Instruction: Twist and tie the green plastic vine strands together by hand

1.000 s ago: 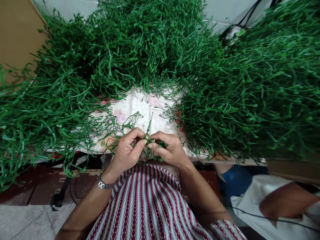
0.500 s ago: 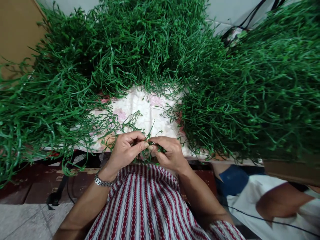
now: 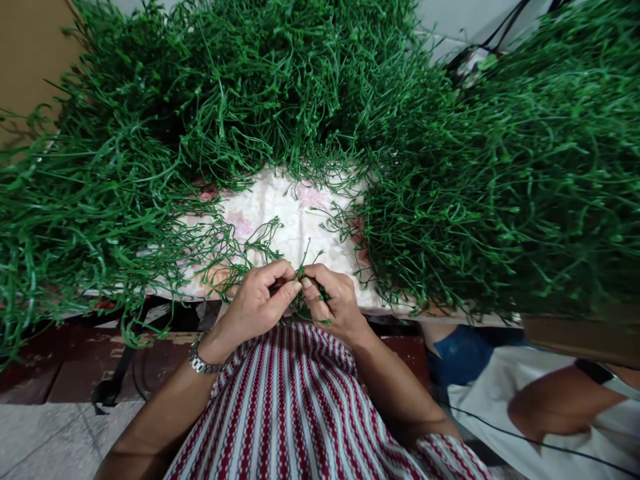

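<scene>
My left hand point(image 3: 263, 300), with a metal watch point(image 3: 203, 359) at the wrist, pinches thin green artificial plant stems point(image 3: 307, 251) between thumb and forefinger. Against it, fingertips nearly touching, my right hand point(image 3: 337, 301) is closed on the same small bunch. Some stem tips poke up between the hands and others hang below. My fingers hide the spot where the stems meet. Both hands are above the near edge of a white floral cloth point(image 3: 287, 212). A few loose stems point(image 3: 265, 237) lie just beyond my left hand.
Big heaps of similar green stems stand at the left point(image 3: 115, 213), the back point(image 3: 300, 73) and the right point(image 3: 490, 193). Another person's arm point(image 3: 555, 403) is at the lower right, near a cardboard box point(image 3: 575, 343). A black cable point(image 3: 550, 443) crosses there.
My fingers have shifted slightly on the stems, with the right forefinger drawn up and more bent. Both hands stay together in nearly the same place. The view has moved a little.
</scene>
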Demonstrator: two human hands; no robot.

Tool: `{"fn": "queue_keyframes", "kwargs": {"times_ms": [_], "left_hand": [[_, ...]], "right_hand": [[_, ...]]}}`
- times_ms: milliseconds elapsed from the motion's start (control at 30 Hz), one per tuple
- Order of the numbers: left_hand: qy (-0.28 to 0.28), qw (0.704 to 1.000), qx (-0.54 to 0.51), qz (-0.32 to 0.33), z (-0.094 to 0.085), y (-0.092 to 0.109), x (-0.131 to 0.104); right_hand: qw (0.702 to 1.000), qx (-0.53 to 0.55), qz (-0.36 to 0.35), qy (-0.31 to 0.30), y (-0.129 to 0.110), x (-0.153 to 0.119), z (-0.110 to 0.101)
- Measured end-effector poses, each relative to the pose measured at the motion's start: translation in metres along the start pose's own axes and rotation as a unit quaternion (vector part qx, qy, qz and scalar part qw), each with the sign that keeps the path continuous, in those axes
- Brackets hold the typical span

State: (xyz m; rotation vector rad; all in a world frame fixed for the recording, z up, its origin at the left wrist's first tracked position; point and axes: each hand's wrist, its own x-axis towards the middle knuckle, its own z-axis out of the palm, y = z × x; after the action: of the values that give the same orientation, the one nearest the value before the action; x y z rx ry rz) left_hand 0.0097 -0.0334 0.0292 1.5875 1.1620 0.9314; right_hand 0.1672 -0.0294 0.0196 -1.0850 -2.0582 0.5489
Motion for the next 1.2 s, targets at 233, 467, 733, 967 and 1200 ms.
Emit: {"fn": "queue_keyframes", "kwargs": {"times_ms": [233, 467, 733, 967, 1200], "left_hand": [[-0.008, 0.996, 0.084, -0.013, -0.003, -0.003, 0.0], [-0.027, 0.991, 0.128, 0.024, -0.006, -0.002, 0.004], [-0.012, 0.994, 0.087, 0.072, -0.003, -0.001, 0.004], [-0.188, 0.958, 0.15, 0.158, -0.018, 0.0, 0.009], [-0.349, 0.885, 0.225, 0.21, -0.023, 0.01, 0.014]], "right_hand": [[0.995, -0.042, -0.061, -0.062, 0.01, 0.002, -0.006], [0.997, -0.041, -0.073, 0.007, 0.01, -0.002, 0.001], [0.998, -0.042, -0.038, -0.014, 0.002, 0.0, -0.004], [0.966, -0.068, -0.144, -0.206, 0.016, 0.01, -0.025], [0.894, -0.083, -0.174, -0.403, 0.007, 0.02, -0.046]]}}
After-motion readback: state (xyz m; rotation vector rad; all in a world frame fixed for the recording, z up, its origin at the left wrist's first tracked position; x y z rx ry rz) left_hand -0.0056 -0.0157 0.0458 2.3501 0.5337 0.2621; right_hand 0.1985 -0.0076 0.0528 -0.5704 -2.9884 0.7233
